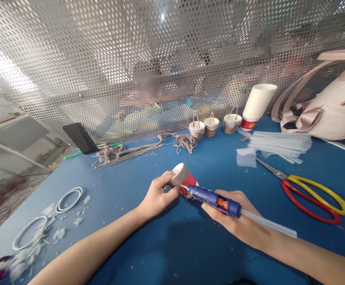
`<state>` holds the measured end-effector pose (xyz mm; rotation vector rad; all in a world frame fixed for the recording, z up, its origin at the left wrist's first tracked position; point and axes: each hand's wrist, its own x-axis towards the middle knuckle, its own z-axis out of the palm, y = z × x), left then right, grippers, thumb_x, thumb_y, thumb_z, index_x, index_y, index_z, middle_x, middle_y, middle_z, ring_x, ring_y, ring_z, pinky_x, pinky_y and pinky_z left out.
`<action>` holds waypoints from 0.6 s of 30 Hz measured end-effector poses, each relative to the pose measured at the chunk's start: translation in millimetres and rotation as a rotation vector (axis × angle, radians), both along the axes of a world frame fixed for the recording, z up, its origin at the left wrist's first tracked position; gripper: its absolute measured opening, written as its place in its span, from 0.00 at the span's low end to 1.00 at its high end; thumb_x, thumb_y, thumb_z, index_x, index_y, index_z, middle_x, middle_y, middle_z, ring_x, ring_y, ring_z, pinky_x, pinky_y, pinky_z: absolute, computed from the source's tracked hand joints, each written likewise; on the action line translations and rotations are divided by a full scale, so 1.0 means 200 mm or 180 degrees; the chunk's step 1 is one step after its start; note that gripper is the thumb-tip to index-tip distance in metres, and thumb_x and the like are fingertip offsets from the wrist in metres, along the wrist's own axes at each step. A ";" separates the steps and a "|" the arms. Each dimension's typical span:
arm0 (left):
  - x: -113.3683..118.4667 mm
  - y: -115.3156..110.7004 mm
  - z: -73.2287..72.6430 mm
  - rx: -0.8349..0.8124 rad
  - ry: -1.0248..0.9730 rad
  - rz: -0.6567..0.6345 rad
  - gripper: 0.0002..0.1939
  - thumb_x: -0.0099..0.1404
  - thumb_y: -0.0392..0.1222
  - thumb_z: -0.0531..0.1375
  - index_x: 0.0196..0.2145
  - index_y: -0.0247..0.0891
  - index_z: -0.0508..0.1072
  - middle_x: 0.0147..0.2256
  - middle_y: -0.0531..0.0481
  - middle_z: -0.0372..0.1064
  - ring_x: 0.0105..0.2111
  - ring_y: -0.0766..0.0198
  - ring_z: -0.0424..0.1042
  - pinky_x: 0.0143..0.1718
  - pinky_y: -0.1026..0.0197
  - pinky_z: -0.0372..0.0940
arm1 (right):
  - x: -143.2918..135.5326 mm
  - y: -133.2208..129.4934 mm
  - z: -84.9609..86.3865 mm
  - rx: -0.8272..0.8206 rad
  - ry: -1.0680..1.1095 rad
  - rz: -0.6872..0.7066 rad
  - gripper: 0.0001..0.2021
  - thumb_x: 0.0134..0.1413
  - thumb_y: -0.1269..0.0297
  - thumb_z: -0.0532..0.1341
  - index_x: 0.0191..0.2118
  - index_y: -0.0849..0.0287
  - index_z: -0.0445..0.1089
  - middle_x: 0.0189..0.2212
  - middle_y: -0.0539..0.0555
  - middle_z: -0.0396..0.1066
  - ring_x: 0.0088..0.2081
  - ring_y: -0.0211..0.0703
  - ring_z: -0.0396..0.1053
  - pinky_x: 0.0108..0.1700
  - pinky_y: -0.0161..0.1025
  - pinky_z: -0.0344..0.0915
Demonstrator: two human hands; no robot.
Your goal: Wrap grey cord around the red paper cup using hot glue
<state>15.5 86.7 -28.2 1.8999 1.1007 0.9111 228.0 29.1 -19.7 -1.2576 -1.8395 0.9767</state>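
Observation:
My left hand (160, 194) is closed around a tilted paper cup (191, 180), red toward its base, with grey-brown cord wound about the part near its white rim. In my right hand (234, 217) is a blue glue gun (203, 194), its nozzle at the cup's side by the edge of the wound cord. A clear glue stick (269, 222) sticks out of the gun's back end. Whether the nozzle touches the cup I cannot tell. The gun's body covers part of the cup and of my right fingers.
Small cord-wrapped cups with handles (211, 126) stand at the back beside stacked paper cups (258, 105). Cord bundles (185, 143) and a phone (81, 137) lie left. Scissors (282, 175), translucent strips (279, 144) and a pale bag (335, 103) are right. White rings (69, 200) lie front left.

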 end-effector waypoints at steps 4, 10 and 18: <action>0.01 -0.01 0.02 0.0011 0.0098 0.0058 0.05 0.54 0.34 0.55 0.26 0.34 0.70 0.27 0.52 0.63 0.29 0.66 0.62 0.33 0.65 0.59 | 0.00 -0.01 0.00 0.0088 0.0032 0.0068 0.12 0.53 0.62 0.57 0.21 0.57 0.58 0.16 0.44 0.58 0.18 0.33 0.57 0.23 0.33 0.55; 0.03 0.00 0.05 -0.0368 -0.0082 0.0396 0.05 0.53 0.35 0.56 0.27 0.34 0.71 0.25 0.53 0.63 0.27 0.67 0.61 0.28 0.66 0.58 | 0.08 0.06 0.03 -0.0414 0.0226 -0.0645 0.16 0.52 0.51 0.57 0.23 0.56 0.65 0.13 0.44 0.57 0.16 0.34 0.56 0.19 0.33 0.55; 0.04 -0.01 0.07 -0.0382 -0.0019 0.0511 0.04 0.51 0.36 0.54 0.25 0.35 0.69 0.25 0.54 0.64 0.27 0.66 0.62 0.30 0.65 0.59 | 0.15 0.32 -0.09 -0.0191 -0.0483 -0.1157 0.18 0.49 0.46 0.57 0.30 0.58 0.68 0.24 0.51 0.69 0.28 0.44 0.67 0.31 0.39 0.64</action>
